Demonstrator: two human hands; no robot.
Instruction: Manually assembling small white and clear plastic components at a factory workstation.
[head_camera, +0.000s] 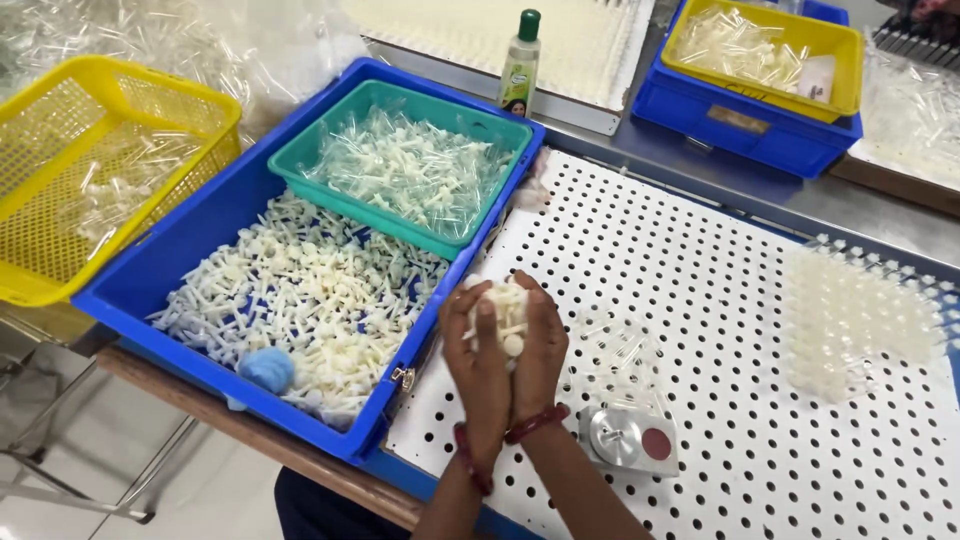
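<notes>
So right now I've got a bunch of little white plastic parts (508, 312) squeezed between both palms, left hand (478, 365) and right hand (540, 350) pressed together like I'm cupping them. Both grips are clenched around that bunch, fingers curled up over the top so nothing spills out the sides. I'm holding them just over the near left edge of the white board with holes (720, 330), right beside the big blue crate (170, 270) where the loose pile of the same white parts (300, 300) lies, so the reach from pile to board is short.

The green tray (300, 170) sits inside the far end of the crate with clear-and-white pieces in it, kept apart from the loose pile. A blue ball of cloth (267, 368) lies at the near end of the pile. On the board just right of my wrists there's a small round metal tool (628, 437) on a block, and farther right a batch of clear caps (860, 320) standing in the holes. The yellow basket (110, 170) is off to the left, and a green-capped bottle (520, 60) stands at the far side of the bench.
</notes>
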